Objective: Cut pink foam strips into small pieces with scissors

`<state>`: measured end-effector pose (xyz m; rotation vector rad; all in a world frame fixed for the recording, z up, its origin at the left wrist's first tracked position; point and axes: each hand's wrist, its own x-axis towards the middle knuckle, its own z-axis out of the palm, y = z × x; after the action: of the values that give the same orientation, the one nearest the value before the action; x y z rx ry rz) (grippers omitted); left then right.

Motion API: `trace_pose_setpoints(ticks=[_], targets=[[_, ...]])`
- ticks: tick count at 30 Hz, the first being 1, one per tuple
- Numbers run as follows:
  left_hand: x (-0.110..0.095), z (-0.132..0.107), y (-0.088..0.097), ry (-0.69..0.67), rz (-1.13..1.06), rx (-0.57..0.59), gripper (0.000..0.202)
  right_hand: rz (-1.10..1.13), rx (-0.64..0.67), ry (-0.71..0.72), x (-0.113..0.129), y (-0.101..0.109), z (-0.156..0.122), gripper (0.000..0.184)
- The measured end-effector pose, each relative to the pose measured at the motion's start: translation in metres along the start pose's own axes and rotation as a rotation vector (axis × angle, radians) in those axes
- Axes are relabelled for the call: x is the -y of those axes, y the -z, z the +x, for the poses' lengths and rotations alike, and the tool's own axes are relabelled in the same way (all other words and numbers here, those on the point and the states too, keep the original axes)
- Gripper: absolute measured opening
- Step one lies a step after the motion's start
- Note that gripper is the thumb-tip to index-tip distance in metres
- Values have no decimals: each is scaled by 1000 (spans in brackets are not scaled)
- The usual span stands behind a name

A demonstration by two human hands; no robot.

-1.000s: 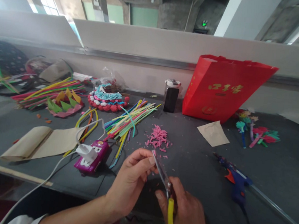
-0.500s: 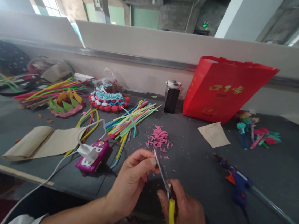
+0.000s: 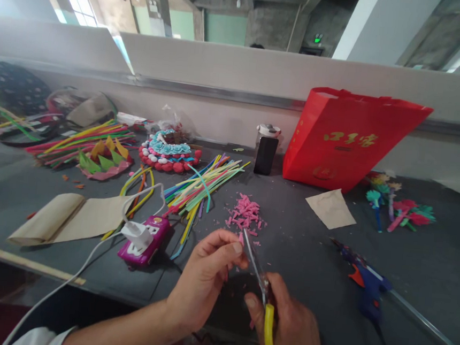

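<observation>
My left hand (image 3: 200,277) pinches a small pink strip (image 3: 241,238) between thumb and fingertips; most of it is hidden by the fingers. In my right hand (image 3: 295,326) is a pair of scissors (image 3: 268,326) with yellow handles, its blades pointing up and away beside the left fingertips. Just beyond both hands lies a loose pile of cut pink pieces (image 3: 246,210), with tiny crumbs scattered round it on the dark table (image 3: 289,236). Another pink bit (image 3: 252,323) shows close to my right thumb.
Left stand a purple power strip (image 3: 159,241) with a white plug, a paper roll (image 3: 49,216) and bundled coloured sticks (image 3: 208,184). A glue gun (image 3: 368,286) lies right. Behind are a phone (image 3: 266,155) against a bottle, a red bag (image 3: 349,140) and a brown paper square (image 3: 331,208).
The scissors and my right hand have shifted slightly right, and the blades stand a little farther from the left fingertips. A pink bit now shows by my right thumb.
</observation>
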<state>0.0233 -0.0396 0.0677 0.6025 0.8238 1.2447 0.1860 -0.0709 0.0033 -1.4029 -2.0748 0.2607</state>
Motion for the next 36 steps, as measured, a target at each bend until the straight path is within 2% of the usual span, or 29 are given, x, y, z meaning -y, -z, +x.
trace_pose_setpoints(ticks=[8, 15, 23, 30, 36], targets=[[-1, -1, 0, -10, 22, -58, 9, -123, -54, 70, -2, -2, -1, 26], [-1, -2, -1, -64, 87, -101, 10, -145, -138, 78, 0, -6, -1, 32], [-3, -2, -3, -47, 92, -86, 9, -90, -92, 72, -2, -10, -5, 29], [-3, -4, -2, -15, 49, -68, 9, -7, -45, 24, -1, 0, 2, 31], [-5, -1, -2, 44, -59, 24, 8, 47, 34, -30, 0, 1, 1, 31]])
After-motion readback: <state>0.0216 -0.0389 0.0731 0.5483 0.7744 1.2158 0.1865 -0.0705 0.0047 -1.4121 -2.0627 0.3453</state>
